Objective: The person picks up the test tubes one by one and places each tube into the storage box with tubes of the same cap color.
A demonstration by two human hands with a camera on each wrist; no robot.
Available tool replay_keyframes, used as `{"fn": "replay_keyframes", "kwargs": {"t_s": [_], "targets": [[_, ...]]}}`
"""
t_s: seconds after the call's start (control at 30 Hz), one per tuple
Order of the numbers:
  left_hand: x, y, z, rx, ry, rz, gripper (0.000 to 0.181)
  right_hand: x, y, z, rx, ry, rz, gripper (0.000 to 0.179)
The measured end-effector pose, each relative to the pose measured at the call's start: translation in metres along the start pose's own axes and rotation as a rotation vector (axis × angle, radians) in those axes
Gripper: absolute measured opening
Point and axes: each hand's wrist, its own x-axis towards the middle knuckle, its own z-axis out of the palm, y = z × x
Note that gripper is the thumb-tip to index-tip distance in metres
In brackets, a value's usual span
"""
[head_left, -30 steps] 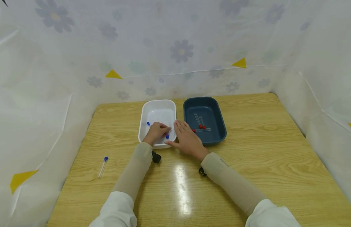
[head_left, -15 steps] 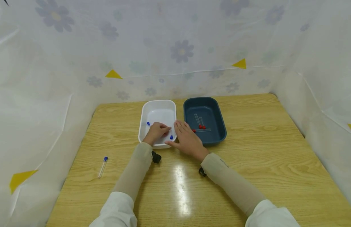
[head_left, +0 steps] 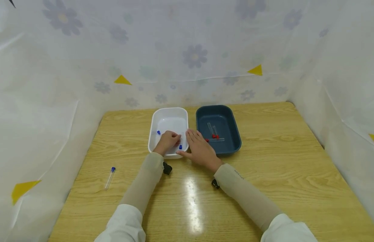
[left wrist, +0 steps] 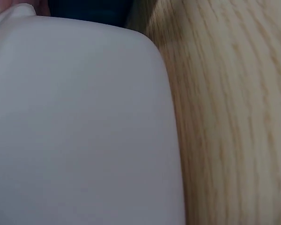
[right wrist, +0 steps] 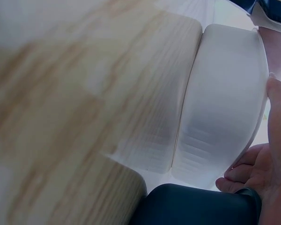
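Note:
My left hand (head_left: 167,143) reaches into the white tray (head_left: 153,117), thumb and forefinger pinching the clear glass part of a test tube. The tube's blue cap (head_left: 180,147) shows just below the fingertips; most of the glass is hidden. My right hand (head_left: 202,149) rests at the tray's near right corner, fingers straight along the right rim and thumb on the front rim. In the right wrist view, the right thumb (right wrist: 277,96) touches the tray's rim, with the other fingertips by its outer wall. Only the tray's outside (left wrist: 84,117) fills the left wrist view.
Another blue cap (head_left: 158,132) lies at the white tray's left. Several red-capped tubes (head_left: 217,139) lie in the dark blue tray (head_left: 233,131), close on the right. A blue-capped test tube (head_left: 110,178) lies on the wooden table (head_left: 280,168) at left. Floral sheeting (head_left: 193,77) stands behind.
The blue cap by my left fingertips shifts right, then slightly back left. Both hands keep their places.

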Motion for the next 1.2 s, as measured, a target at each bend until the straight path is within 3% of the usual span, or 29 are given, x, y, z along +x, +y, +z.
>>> {"fn": "replay_keyframes", "kwargs": {"t_s": [0.3, 0.43, 0.53, 0.77, 0.93, 1.2], "targets": [[-0.002, 0.000, -0.002, 0.113, -0.013, 0.051, 0.033, 0.000, 0.000, 0.001, 0.009, 0.004, 0.005, 0.100], [-0.007, 0.000, -0.003, 0.173, 0.048, 0.088, 0.031, 0.000, 0.001, 0.002, 0.019, 0.002, 0.001, 0.100], [-0.016, 0.002, -0.006, 0.195, 0.114, 0.150, 0.030, 0.000, 0.001, 0.003, 0.016, 0.003, 0.001, 0.100], [-0.051, 0.008, -0.023, 0.231, 0.271, 0.295, 0.028, 0.000, 0.000, 0.000, 0.007, 0.005, 0.011, 0.099], [-0.081, 0.000, -0.041, 0.189, 0.338, 0.359, 0.028, 0.000, 0.000, 0.000, 0.006, 0.006, 0.019, 0.101], [-0.122, -0.034, -0.068, 0.150, 0.395, 0.343, 0.028, -0.002, -0.001, 0.001, 0.023, 0.012, 0.026, 0.100]]}}
